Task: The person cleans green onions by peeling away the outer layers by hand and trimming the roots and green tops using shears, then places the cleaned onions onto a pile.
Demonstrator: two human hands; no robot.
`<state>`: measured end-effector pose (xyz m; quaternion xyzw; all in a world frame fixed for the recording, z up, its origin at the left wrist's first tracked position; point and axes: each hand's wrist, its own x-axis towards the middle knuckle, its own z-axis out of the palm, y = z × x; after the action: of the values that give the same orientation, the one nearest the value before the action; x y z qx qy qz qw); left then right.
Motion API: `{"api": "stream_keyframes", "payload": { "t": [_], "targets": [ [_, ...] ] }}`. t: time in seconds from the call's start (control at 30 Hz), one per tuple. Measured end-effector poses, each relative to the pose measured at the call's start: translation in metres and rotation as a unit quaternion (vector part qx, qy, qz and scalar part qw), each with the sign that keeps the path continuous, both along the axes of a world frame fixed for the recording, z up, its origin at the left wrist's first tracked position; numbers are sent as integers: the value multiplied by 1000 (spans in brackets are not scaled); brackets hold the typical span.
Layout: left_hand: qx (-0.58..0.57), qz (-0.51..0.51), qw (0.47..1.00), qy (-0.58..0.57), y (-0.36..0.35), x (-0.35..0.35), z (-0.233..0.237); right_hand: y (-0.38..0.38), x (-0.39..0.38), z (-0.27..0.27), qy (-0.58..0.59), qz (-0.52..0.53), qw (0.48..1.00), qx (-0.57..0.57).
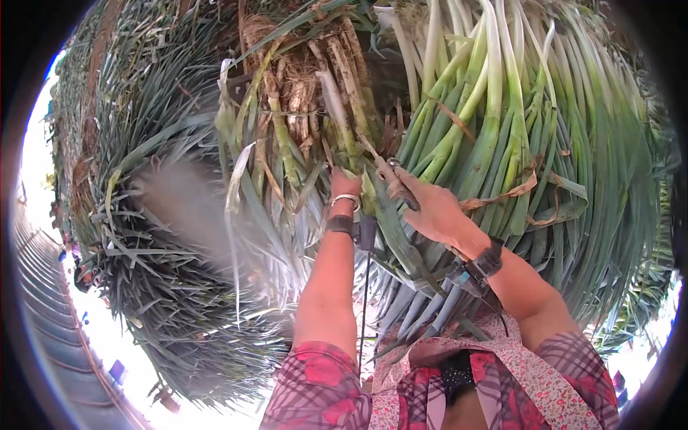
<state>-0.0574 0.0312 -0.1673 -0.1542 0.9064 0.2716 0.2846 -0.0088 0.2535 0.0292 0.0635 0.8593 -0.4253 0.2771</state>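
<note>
Near the middle of the head view, my left hand is closed round the green part of a leek, whose pale stalk points up and away. Just right of it, my right hand grips the dark handle of a knife. The blade points up and left, close to the held leek. Brownish, untrimmed leeks with dry roots lie beyond my left hand. A large pile of leeks with pale, clean stalks spreads out to the right of my right hand.
Dense bundles of dark green leaves are stacked on the left. Along the far left edge runs a ribbed metal surface. A black cord hangs between my forearms. A whitish blur covers part of the leaves at left.
</note>
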Motion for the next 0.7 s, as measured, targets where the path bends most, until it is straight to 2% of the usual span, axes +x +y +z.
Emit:
{"api": "stream_keyframes", "payload": {
  "t": [0.1,0.17,0.23,0.27,0.3,0.37,0.43,0.5,0.57,0.63,0.7],
  "targets": [
    [-54,66,995,-43,21,-4,26,-6,2,10,-24,54,998,29],
    [-51,72,996,-25,34,-5,35,-4,0,12,-40,74,996,35],
    [-97,72,991,60,39,-4,23,-4,-3,13,-57,93,993,36],
    [-135,79,973,167,42,-4,16,-3,-5,14,-73,73,994,46],
    [-131,81,973,169,37,-9,2,-2,-6,13,-89,53,993,57],
    [80,115,989,37,18,-22,-21,-3,-3,1,-75,33,994,66],
    [52,128,990,3,13,-28,-1,-4,-1,-1,-62,15,996,68],
    [135,121,983,-37,3,-26,17,-4,-3,4,-72,-22,996,45],
    [124,120,982,-72,-16,-21,23,-1,2,2,-45,-35,998,20],
    [279,197,940,31,-29,-16,75,3,4,6,-22,-48,999,-3],
    [278,162,945,58,-53,-32,146,5,3,14,-12,-44,999,-25]
  ]
}}
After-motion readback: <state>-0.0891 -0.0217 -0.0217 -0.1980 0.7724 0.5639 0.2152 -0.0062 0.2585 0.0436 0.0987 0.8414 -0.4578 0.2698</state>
